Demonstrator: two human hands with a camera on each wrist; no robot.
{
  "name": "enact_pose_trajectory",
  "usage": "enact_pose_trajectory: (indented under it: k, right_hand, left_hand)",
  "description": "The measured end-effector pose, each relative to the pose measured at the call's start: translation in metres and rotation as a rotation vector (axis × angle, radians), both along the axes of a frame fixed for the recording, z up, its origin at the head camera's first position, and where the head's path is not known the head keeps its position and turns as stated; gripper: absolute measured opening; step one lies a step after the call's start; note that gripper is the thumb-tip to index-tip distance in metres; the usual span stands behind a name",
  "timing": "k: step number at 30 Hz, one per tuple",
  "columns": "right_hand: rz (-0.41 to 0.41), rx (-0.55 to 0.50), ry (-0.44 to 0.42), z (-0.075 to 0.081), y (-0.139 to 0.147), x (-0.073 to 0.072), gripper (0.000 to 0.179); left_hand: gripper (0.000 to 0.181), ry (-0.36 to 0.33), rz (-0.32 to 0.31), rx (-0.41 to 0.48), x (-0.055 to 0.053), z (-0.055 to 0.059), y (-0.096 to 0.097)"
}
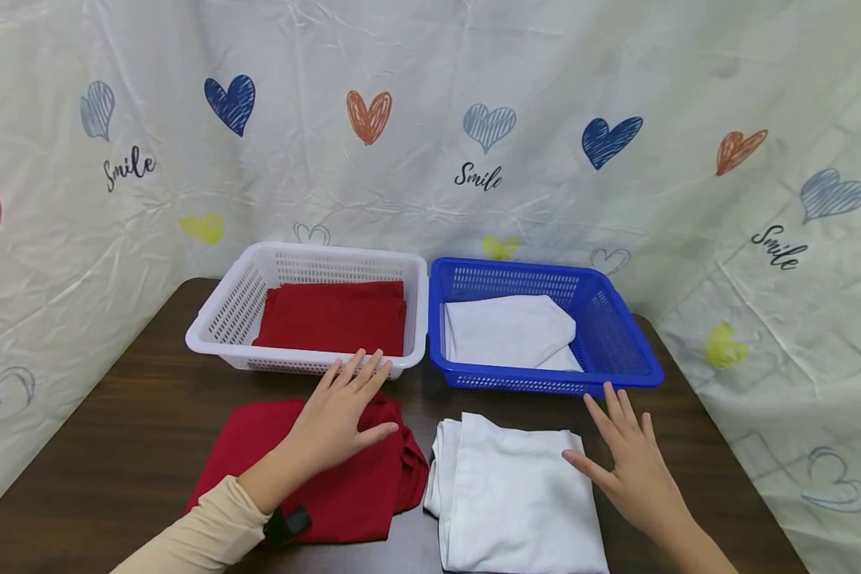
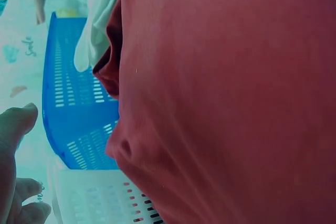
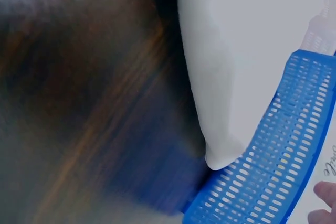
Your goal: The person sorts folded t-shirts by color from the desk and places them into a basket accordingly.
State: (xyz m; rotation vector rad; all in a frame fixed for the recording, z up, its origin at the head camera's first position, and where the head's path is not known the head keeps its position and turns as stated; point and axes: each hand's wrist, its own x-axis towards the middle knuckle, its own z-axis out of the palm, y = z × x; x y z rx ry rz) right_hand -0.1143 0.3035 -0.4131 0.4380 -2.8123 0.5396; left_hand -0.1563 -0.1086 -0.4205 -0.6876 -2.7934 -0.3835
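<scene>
My left hand [image 1: 340, 418], fingers spread, is over a folded red cloth [image 1: 344, 502] on the table; its fingertips reach the front rim of the white basket in the head view. To the right, my right hand [image 1: 627, 466] is spread beside a folded white cloth [image 1: 520, 502], fingertips close to the blue basket's front edge. Neither hand holds anything. Red fabric [image 2: 226, 98] fills most of the left wrist view, while white fabric [image 3: 247, 51] stands large in the right wrist view. Whether the palms touch the cloths cannot be told.
At the back left of the dark wooden table [image 1: 129, 414] stands a white basket [image 1: 215, 343] with folded red cloth [image 1: 337, 315] inside. Beside it, a blue basket [image 1: 617, 319] contains folded white cloth [image 1: 502, 331]. Behind both hangs a white sheet [image 1: 416, 48] printed with hearts.
</scene>
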Motion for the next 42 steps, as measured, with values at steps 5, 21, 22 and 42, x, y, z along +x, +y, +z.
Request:
enact_pose_trajectory:
  k: [5, 21, 22, 42]
  right_hand:
    - [-0.001, -0.011, 0.004, -0.004, 0.0, 0.003, 0.083]
    - [0.013, -0.041, -0.018, -0.011, -0.007, 0.012, 0.082]
    - [0.014, -0.045, -0.018, -0.012, -0.007, 0.012, 0.081]
    - [-0.013, -0.095, -0.132, -0.02, -0.013, 0.02, 0.083]
  left_hand:
    - [0.088, 0.004, -0.012, 0.01, 0.002, 0.001, 0.005]
    - [0.086, 0.027, -0.055, -0.016, 0.009, -0.008, 0.016]
    - [0.086, 0.028, -0.056, -0.016, 0.01, -0.009, 0.017]
    - [0.088, -0.026, -0.07, 0.0, 0.017, -0.02, 0.03]
